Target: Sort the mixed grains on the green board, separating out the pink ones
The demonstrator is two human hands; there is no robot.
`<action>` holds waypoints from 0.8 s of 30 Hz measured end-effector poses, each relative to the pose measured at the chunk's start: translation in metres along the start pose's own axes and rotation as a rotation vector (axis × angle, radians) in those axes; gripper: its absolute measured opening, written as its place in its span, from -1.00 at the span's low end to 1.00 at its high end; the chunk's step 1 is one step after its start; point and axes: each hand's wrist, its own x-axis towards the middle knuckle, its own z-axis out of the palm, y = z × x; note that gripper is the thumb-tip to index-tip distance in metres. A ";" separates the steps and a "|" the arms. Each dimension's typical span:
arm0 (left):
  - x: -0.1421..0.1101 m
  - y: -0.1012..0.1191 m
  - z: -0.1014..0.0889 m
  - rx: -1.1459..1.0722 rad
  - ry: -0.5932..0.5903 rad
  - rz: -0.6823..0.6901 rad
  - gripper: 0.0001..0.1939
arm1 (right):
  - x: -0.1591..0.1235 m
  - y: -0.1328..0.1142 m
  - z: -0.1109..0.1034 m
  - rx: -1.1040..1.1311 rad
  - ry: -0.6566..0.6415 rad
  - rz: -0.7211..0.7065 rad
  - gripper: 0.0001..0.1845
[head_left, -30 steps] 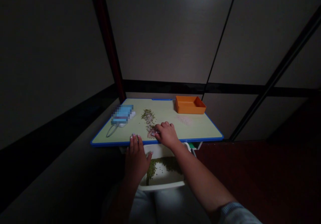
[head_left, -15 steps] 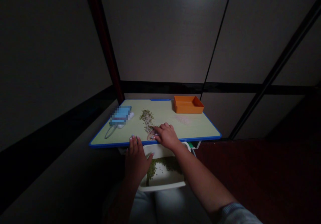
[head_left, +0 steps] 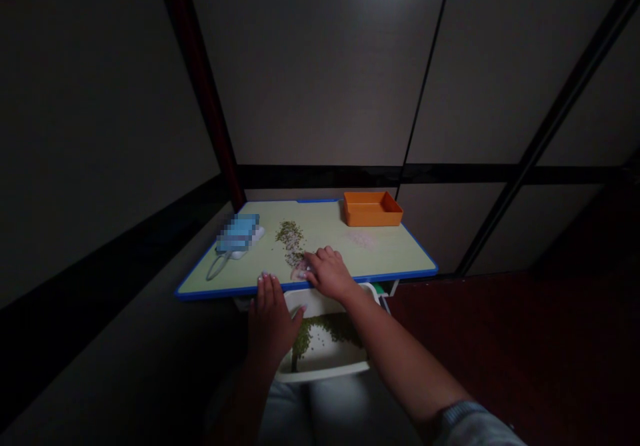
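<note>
My left hand (head_left: pixel 270 319) rests at the near table edge and the left rim of a white bin (head_left: pixel 327 371), fingers stretched out and holding nothing. My right hand (head_left: pixel 330 273) lies low over the front of the table, its index finger and thumb apart beside the loose grains. Under its fingertips is a pale pinkish patch (head_left: pixel 299 271), too dim to make out. A strewn pile of green beans mixed with pale grains (head_left: pixel 290 236) stretches away from there. More green beans (head_left: pixel 335 326) lie inside the bin, which is partly hidden by my right forearm.
An orange box (head_left: pixel 373 218) stands at the table's back right, with a thin scatter of pale grains (head_left: pixel 363 239) in front. At the left lies a blurred blue item (head_left: pixel 239 233) with a grey loop (head_left: pixel 217 267). The blue-edged table (head_left: pixel 325 216) is against panelled walls.
The view has shifted slightly. My right hand stays by the grains with only a slight finger movement, and my left hand keeps its place at the edge.
</note>
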 end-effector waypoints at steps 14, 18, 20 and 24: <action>-0.002 0.000 0.001 -0.001 0.036 0.008 -0.21 | -0.006 0.027 -0.010 0.069 0.211 0.360 -0.59; -0.002 -0.003 0.008 -0.019 0.055 0.041 -0.18 | -0.009 0.042 -0.013 0.072 0.308 0.591 -0.69; -0.001 -0.005 0.012 -0.030 0.067 0.051 -0.16 | -0.010 0.046 -0.012 0.069 0.249 0.608 -0.74; 0.000 -0.005 0.015 -0.041 0.081 0.050 -0.16 | -0.010 0.045 -0.010 0.002 0.141 0.587 -0.80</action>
